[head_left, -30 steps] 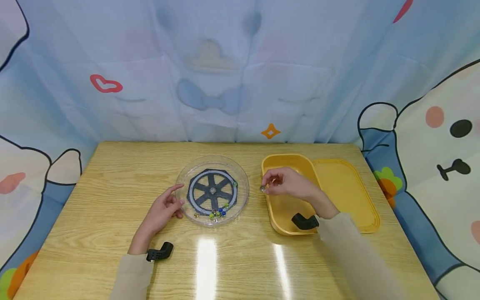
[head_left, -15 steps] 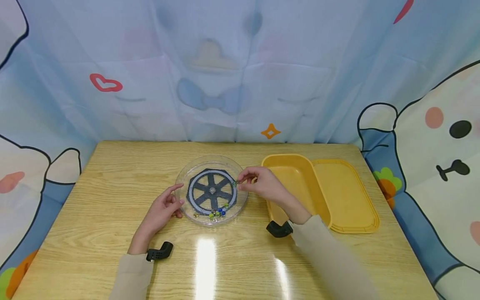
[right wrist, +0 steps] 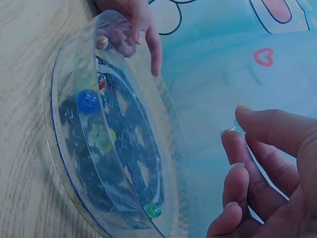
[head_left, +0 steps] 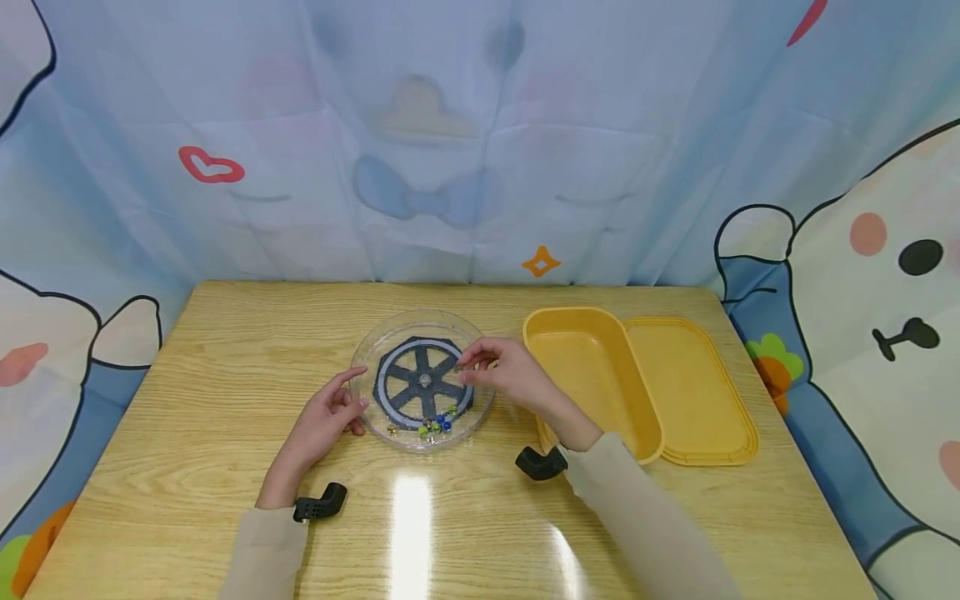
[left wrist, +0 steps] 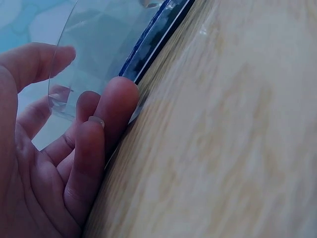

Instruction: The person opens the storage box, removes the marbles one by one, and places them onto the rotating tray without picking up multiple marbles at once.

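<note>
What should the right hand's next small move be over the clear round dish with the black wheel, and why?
Probably lower a little and part the fingertips. The right hand hovers over the clear round plastic dish, fingers pinched as if round something small, while the left hand steadies the rim and coloured glass marbles already lie inside.

No readable text, labels, brands or numbers showed anywhere; the pale blue cartoon-print fabric backdrop (head_left: 480,142) carried only drawn shapes, no lettering.

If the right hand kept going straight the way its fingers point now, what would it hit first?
Probably the black spoked wheel pattern inside the clear round dish; the right hand already hovers over the dish's right rim, fingers pointing left. Its height above the dish is unclear.
</note>
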{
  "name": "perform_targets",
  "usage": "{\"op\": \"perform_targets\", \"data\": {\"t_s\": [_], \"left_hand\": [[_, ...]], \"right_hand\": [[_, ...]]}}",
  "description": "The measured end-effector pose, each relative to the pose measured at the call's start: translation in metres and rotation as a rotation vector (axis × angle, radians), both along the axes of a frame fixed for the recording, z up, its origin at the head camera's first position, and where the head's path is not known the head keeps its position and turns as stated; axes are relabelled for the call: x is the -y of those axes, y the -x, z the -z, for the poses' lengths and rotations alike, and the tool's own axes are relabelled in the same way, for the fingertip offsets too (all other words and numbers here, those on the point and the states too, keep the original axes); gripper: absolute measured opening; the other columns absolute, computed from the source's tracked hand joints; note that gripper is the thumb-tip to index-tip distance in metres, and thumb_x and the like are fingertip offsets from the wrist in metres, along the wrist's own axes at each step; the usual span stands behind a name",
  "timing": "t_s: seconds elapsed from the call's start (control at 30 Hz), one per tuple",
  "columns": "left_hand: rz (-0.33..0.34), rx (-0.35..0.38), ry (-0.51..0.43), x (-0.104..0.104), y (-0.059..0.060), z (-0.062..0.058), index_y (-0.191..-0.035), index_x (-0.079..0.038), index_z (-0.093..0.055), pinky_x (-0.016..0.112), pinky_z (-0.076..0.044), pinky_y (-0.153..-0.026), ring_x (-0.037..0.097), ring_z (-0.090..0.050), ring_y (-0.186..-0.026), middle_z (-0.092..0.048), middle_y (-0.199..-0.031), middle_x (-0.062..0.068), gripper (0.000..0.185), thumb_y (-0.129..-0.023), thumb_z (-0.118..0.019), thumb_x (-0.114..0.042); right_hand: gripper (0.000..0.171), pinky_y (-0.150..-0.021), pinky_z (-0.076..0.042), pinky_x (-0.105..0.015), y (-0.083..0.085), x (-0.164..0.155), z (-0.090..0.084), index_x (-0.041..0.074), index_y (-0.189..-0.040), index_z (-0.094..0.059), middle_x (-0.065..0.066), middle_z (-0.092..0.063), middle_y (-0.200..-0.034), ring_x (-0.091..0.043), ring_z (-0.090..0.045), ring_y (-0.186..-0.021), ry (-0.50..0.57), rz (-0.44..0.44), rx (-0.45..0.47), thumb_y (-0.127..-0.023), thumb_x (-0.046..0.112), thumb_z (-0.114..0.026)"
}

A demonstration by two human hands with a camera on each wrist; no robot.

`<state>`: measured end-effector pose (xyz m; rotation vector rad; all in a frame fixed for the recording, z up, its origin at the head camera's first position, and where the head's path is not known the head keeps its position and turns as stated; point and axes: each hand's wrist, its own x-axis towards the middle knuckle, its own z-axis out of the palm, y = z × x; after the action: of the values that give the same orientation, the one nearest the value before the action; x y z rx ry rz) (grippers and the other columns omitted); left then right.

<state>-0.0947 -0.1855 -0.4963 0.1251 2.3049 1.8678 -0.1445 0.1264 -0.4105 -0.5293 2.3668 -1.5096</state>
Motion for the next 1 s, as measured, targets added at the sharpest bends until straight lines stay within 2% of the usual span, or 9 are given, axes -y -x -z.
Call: {"op": "perform_targets", "data": {"t_s": [0.17,0.43,0.73,0.87,1.0], "left_hand": [[0.001,-0.001,-0.010,-0.001,-0.001,-0.001,-0.148,-0.010,-0.045,0.035,-0.059,-0.063,0.025,-0.065,-0.064,-0.053,-0.082,0.014,0.052,-0.100,-0.062,-0.010],[0.011,-0.011,-0.016,-0.001,-0.001,-0.004,-0.149,-0.007,-0.043,0.035,-0.059,-0.064,0.026,-0.066,-0.065,-0.053,-0.082,0.013,0.053,-0.100,-0.062,-0.011],[0.011,-0.018,0.029,0.005,-0.004,-0.003,-0.146,-0.009,-0.047,0.035,-0.059,-0.064,0.027,-0.067,-0.066,-0.053,-0.083,0.014,0.049,-0.100,-0.063,-0.013],[0.034,-0.047,0.069,0.005,-0.007,-0.006,-0.144,-0.008,-0.051,0.035,-0.059,-0.065,0.028,-0.068,-0.068,-0.056,-0.085,0.016,0.044,-0.102,-0.060,-0.016],[0.033,-0.117,0.180,0.014,-0.011,-0.018,-0.141,-0.008,-0.055,0.032,-0.057,-0.062,0.025,-0.066,-0.067,-0.060,-0.082,0.014,0.039,-0.103,-0.057,-0.019]], "right_hand": [[0.009,-0.072,-0.051,-0.039,0.000,0.002,0.002,0.005,-0.099,-0.071,-0.004,-0.068,-0.096,-0.025,-0.058,-0.083,0.016,-0.004,0.028,-0.091,0.007,-0.074],[0.013,-0.073,-0.052,-0.037,-0.001,-0.002,0.001,0.006,-0.102,-0.072,-0.003,-0.071,-0.097,-0.024,-0.059,-0.087,0.013,0.020,0.038,-0.091,0.011,-0.075],[0.018,-0.073,-0.052,-0.040,-0.002,-0.023,-0.004,0.007,-0.106,-0.073,-0.003,-0.071,-0.099,-0.029,-0.059,-0.089,0.003,0.118,0.031,-0.090,0.015,-0.076],[0.016,-0.071,-0.051,-0.034,-0.008,-0.046,-0.006,0.007,-0.104,-0.074,-0.005,-0.070,-0.099,-0.033,-0.060,-0.086,-0.027,0.167,-0.058,-0.094,0.019,-0.072],[0.016,-0.068,-0.049,-0.027,-0.017,-0.077,-0.006,0.008,-0.101,-0.075,-0.006,-0.071,-0.096,-0.025,-0.060,-0.081,-0.069,0.218,-0.197,-0.096,0.022,-0.070]]}}
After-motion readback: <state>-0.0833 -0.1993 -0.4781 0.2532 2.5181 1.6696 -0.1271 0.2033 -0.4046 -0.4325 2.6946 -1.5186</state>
